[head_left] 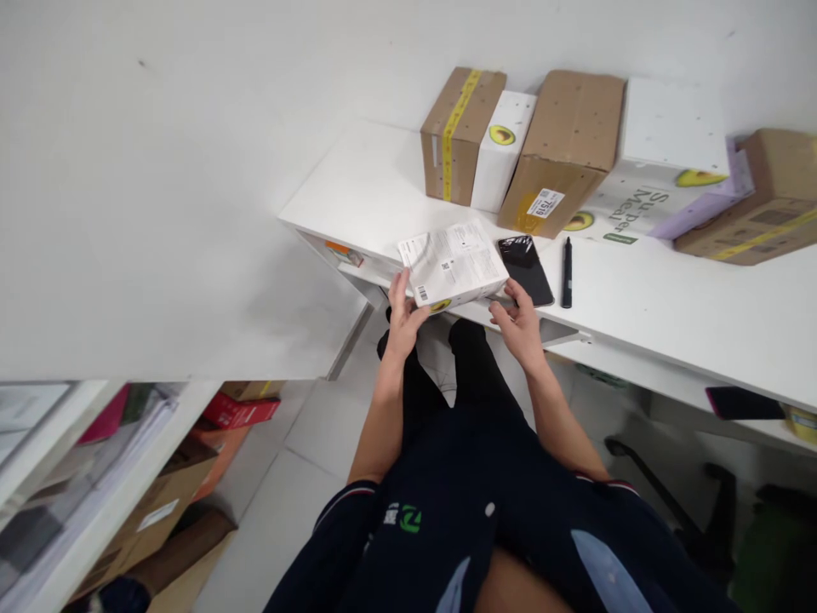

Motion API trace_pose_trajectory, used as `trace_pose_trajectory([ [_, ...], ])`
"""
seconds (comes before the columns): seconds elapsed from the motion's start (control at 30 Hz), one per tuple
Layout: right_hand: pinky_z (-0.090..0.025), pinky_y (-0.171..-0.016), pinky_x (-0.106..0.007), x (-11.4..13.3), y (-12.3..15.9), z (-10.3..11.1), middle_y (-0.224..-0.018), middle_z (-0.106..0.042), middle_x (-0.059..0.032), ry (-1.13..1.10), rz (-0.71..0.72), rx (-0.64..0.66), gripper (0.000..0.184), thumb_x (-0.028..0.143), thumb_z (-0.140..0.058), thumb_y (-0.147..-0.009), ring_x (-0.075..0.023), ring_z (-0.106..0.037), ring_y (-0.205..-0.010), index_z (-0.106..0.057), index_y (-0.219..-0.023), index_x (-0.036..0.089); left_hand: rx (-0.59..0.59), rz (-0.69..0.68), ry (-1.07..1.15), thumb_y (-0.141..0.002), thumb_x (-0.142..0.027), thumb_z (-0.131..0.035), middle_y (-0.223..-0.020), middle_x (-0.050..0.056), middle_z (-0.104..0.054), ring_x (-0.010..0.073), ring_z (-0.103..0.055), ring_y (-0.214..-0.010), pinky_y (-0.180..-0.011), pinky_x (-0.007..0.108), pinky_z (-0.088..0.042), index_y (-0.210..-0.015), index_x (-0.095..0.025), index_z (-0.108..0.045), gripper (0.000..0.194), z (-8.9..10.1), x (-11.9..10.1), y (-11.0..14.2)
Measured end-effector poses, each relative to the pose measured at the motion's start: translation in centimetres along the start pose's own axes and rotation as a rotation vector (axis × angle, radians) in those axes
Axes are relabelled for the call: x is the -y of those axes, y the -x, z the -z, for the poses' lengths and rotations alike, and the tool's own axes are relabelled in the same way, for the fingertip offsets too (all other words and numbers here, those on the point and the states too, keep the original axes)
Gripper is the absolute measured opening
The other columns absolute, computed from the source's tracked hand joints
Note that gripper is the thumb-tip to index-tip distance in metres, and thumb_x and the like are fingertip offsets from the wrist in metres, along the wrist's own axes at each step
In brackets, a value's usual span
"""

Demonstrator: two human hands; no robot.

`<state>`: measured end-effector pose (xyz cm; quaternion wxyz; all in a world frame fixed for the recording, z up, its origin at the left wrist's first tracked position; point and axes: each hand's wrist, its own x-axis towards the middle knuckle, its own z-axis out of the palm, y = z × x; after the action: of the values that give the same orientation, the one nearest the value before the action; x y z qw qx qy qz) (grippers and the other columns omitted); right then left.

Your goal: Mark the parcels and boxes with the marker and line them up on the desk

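A white box (456, 260) with printed text, a barcode and an avocado picture lies tilted at the desk's front edge, its near side jutting past it. My left hand (404, 319) grips its left front corner, fingers along the side and thumb at the front. At the right front corner, my right hand (520, 322) has thumb and fingers curled around the edge; their exact contact is hard to see. Just right of the box lies a black smartphone (527, 268) with a glossy, reflecting screen. A black marker (567, 272) rests beside the phone.
Along the back of the white desk (670, 306) stand cardboard boxes (568, 119) and white avocado-printed boxes (670, 128). Under the desktop is a shelf with a dark flat device (744, 403). A shelving unit (137, 460) with cartons is at lower left; a chair base (718, 511) is at lower right.
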<state>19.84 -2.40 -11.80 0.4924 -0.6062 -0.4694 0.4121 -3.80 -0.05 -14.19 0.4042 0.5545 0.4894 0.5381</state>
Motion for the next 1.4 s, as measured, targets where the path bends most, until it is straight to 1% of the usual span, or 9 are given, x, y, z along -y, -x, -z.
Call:
trace_pose_trajectory([
  [0.13, -0.062, -0.087, -0.046, 0.6, -0.4, 0.0, -0.157, -0.047, -0.0140, -0.055, 0.023, 0.088, 0.079, 0.059, -0.072, -0.080, -0.0232, -0.070, -0.101, -0.045, -0.149, 0.033, 0.056, -0.048, 0.029, -0.075, -0.064, -0.078, -0.172, 0.007, -0.019, 0.0395, -0.034, -0.152, -0.117, 0.055, -0.044, -0.157, -0.039, -0.038, 0.094, 0.5, -0.7, 0.2],
  [0.23, -0.059, -0.094, -0.046, 1.3, -0.6, 0.2, -0.151, -0.055, -0.0123, -0.082, 0.118, 0.147, 0.072, 0.060, -0.070, -0.083, -0.0249, -0.068, -0.110, -0.047, -0.145, 0.033, 0.024, 0.015, 0.170, -0.075, -0.055, -0.082, -0.168, 0.009, -0.033, 0.0372, -0.043, -0.148, -0.117, 0.051, -0.045, -0.159, -0.037, -0.034, 0.099, 0.8, -2.2, 0.0],
  [0.4, -0.055, -0.101, -0.051, 3.1, -0.2, 0.4, -0.143, -0.064, -0.0101, 0.002, 0.235, 0.092, 0.064, 0.058, -0.066, -0.087, -0.0282, -0.065, -0.122, -0.050, -0.144, 0.034, -0.096, 0.073, 0.390, -0.067, -0.050, -0.089, -0.148, 0.011, -0.057, 0.0334, -0.057, -0.137, -0.111, 0.047, -0.050, -0.161, -0.036, -0.029, 0.112, 1.1, -4.8, -0.3],
  [0.5, -0.052, -0.105, -0.056, 4.3, 0.0, 0.3, -0.143, -0.065, -0.0092, -0.002, 0.283, 0.086, 0.067, 0.058, -0.065, -0.089, -0.0302, -0.062, -0.128, -0.046, -0.149, 0.034, -0.155, 0.095, 0.393, -0.066, -0.051, -0.089, -0.140, 0.012, -0.061, 0.0335, -0.060, -0.132, -0.107, 0.047, -0.053, -0.159, -0.035, -0.034, 0.109, 1.4, -5.9, -0.6],
  [0.63, -0.049, -0.108, -0.058, 5.3, -0.7, 0.2, -0.149, -0.061, -0.0088, -0.028, 0.339, 0.097, 0.068, 0.055, -0.065, -0.091, -0.0323, -0.056, -0.139, -0.044, -0.152, 0.034, -0.153, 0.077, 0.299, -0.068, -0.049, -0.087, -0.127, 0.010, -0.067, 0.0297, -0.068, -0.117, -0.105, 0.046, -0.055, -0.153, -0.032, -0.047, 0.095, 1.7, -6.6, -1.3],
  [0.83, -0.048, -0.111, -0.060, 4.4, -2.5, -0.2, -0.156, -0.054, -0.0078, 0.009, 0.355, 0.056, 0.071, 0.054, -0.064, -0.090, -0.0331, -0.054, -0.141, -0.042, -0.154, 0.034, -0.184, 0.033, 0.109, -0.071, -0.042, -0.085, -0.144, 0.011, -0.060, 0.0207, -0.069, -0.099, -0.095, 0.037, -0.059, -0.152, -0.030, -0.049, 0.089, 1.3, -6.1, -2.4],
  [0.93, -0.049, -0.110, -0.058, 3.4, -2.8, -0.8, -0.156, -0.054, -0.0085, -0.004, 0.321, 0.045, 0.073, 0.055, -0.065, -0.089, -0.0325, -0.056, -0.139, -0.041, -0.155, 0.034, -0.178, 0.013, 0.028, -0.073, -0.041, -0.082, -0.139, 0.010, -0.064, 0.0190, -0.067, -0.094, -0.092, 0.036, -0.058, -0.146, -0.028, -0.056, 0.079, 1.0, -5.5, -2.5],
  [1.17, -0.053, -0.108, -0.054, 1.7, -2.8, -2.1, -0.146, -0.060, -0.0106, -0.036, 0.231, 0.078, 0.073, 0.058, -0.067, -0.084, -0.0297, -0.058, -0.132, -0.049, -0.148, 0.029, -0.236, 0.064, -0.068, -0.073, -0.028, -0.081, -0.130, 0.007, -0.068, 0.0206, -0.062, -0.102, -0.096, 0.035, -0.053, -0.139, -0.029, -0.062, 0.069, 0.6, -5.0, -2.2],
  [1.4, -0.055, -0.105, -0.054, 0.9, -2.9, -2.5, -0.154, -0.054, -0.0115, 0.080, 0.176, 0.119, 0.086, 0.050, -0.069, -0.081, -0.0311, -0.059, -0.127, -0.037, -0.157, 0.028, -0.218, 0.186, -0.018, -0.067, -0.017, -0.084, -0.120, 0.005, -0.072, 0.0244, -0.064, -0.110, -0.103, 0.039, -0.050, -0.134, -0.030, -0.064, 0.070, -0.4, -3.8, -2.6],
])
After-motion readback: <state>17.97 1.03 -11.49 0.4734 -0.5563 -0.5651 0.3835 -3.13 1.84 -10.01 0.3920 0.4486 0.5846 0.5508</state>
